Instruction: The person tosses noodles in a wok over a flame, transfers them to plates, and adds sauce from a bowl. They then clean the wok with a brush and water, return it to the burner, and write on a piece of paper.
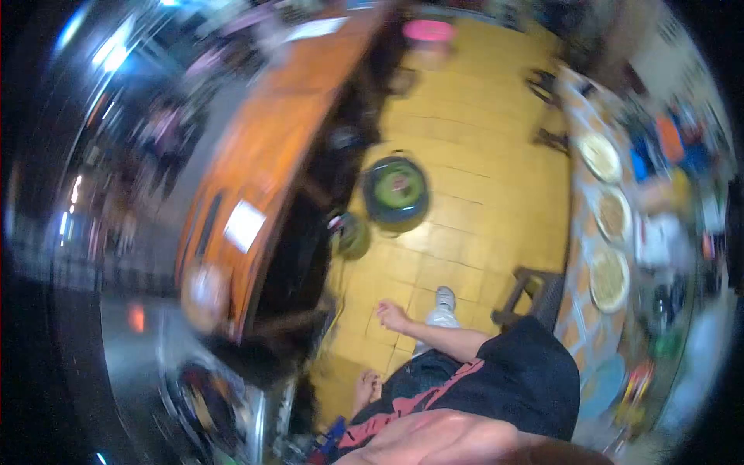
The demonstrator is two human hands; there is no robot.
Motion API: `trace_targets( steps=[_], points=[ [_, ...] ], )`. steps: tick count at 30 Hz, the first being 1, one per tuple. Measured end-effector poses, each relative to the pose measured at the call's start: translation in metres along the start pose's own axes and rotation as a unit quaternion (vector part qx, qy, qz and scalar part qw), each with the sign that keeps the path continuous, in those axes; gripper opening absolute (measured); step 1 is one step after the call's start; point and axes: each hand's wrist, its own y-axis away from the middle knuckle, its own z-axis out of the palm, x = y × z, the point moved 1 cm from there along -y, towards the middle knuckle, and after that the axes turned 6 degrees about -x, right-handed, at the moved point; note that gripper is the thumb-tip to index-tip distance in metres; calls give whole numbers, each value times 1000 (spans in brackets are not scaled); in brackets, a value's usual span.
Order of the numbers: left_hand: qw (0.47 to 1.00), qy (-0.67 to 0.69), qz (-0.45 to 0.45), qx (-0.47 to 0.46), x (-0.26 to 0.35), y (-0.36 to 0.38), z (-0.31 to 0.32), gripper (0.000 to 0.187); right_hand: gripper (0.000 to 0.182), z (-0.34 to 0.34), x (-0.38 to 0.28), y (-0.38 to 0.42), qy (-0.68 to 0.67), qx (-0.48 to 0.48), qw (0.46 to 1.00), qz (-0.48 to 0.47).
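Note:
My right hand (394,316) hangs in front of my body above the yellow tiled floor (457,201), its fingers curled in. No object shows in it. Lower in the head view, my left hand (368,384) hangs at my side with loosely bent fingers that look slightly apart, and it seems to hold nothing. Neither hand touches anything that I can see. One shoe (445,297) shows on the floor just past my right hand. Ahead on the tiles stands a dark tub (372,213) with something green inside, and a smaller greenish container (354,237) is beside it.
A long orange wooden counter (291,124) runs along the left, with a white sheet (245,226) on it. On the right, a table (573,310) bears several round pale dishes (609,280). A dark stool (521,298) stands by it. Farther off is a pink basin (428,31).

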Motion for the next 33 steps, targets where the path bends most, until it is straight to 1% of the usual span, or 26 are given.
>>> trace_targets(
  steps=[1, 2, 3, 4, 5, 6, 8, 10, 11, 13, 14, 16, 17, 18, 20, 21, 22, 23, 24, 25, 27, 28, 30, 31, 32, 33],
  points=[
    [998, 13, 40, 39, -29, 14, -16, 41, 30, 70, -20, 23, 65, -129, 990, 5],
    [949, -210, 218, 86, -66, 24, -49, 40, 30, 130, -27, 41, 99, -198, 975, 13],
    [823, -433, 340, 142, -105, 43, -78, 38, 27, 192, -37, 53, 196, -292, 931, -94],
    [989, -56, 95, 96, -97, 83, -92, 35, 25, 248, -40, 59, 275, -384, 857, -206],
    [932, 292, 206, 59, -170, 76, -124, 32, 23, 299, -32, 65, 257, -439, 840, -187],
    [926, 183, 230, 236, -180, 117, -135, 30, 20, 348, -24, 69, 239, -485, 826, -162],
    [886, 258, 149, 356, -213, 198, -175, 30, 21, 450, -35, 89, 318, -517, 785, -122],
    [865, 306, 105, 383, -264, 263, -219, 35, 20, 548, -51, 104, 355, -539, 755, -117],
    [845, 335, 106, 403, -302, 284, -236, 35, 23, 598, -47, 108, 346, -538, 751, -163],
    [736, 413, 120, 523, -364, 312, -280, 37, 26, 696, -39, 103, 318, -530, 742, -261],
    [720, 434, 119, 529, -384, 323, -283, 37, 27, 731, -39, 103, 302, -529, 730, -310],
    [673, 447, 90, 583, -402, 364, -299, 40, 27, 795, -23, 92, 336, -498, 717, -354],
    [639, 499, 49, 583, -438, 366, -313, 44, 27, 851, -46, 121, 387, -487, 710, -331],
    [606, 526, 52, 595, -457, 369, -318, 44, 28, 881, -23, 114, 331, -512, 728, -314],
    [571, 565, 12, 596, -474, 372, -314, 50, 27, 942, 20, 113, 385, -570, 649, -324],
    [574, 531, -37, 623, -483, 368, -319, 51, 27, 975, 36, 128, 387, -628, 593, -324],
    [571, 507, -96, 639, -496, 369, -317, 52, 26, 1004, 58, 147, 352, -681, 607, -210],
    [540, 516, -109, 655, -493, 377, -316, 53, 26, 1031, 82, 170, 329, -715, 612, -81],
    [511, 523, -126, 670, -488, 392, -326, 53, 23, 1060, 90, 203, 359, -750, 550, -79],
    [498, 536, -140, 667, -489, 401, -331, 52, 23, 1082, 113, 228, 358, -795, 484, -79],
    [425, 593, -150, 667, -488, 415, -330, 51, 23, 1121, 168, 259, 339, -864, 360, -100],
    [377, 604, -162, 683, -479, 421, -320, 50, 24, 1123, 161, 297, 351, -883, 296, -96],
    [308, 624, -182, 695, -479, 421, -301, 49, 24, 1128, 188, 335, 351, -907, 228, -39],
    [260, 634, -175, 708, -482, 421, -291, 49, 25, 1131, 202, 353, 357, -917, 172, -31],
    [214, 639, -164, 720, -486, 419, -283, 50, 26, 1126, 199, 382, 337, -931, 138, -28],
    [191, 646, -163, 721, -493, 419, -275, 50, 26, 1123, 209, 401, 321, -942, 86, -45]
  ],
)
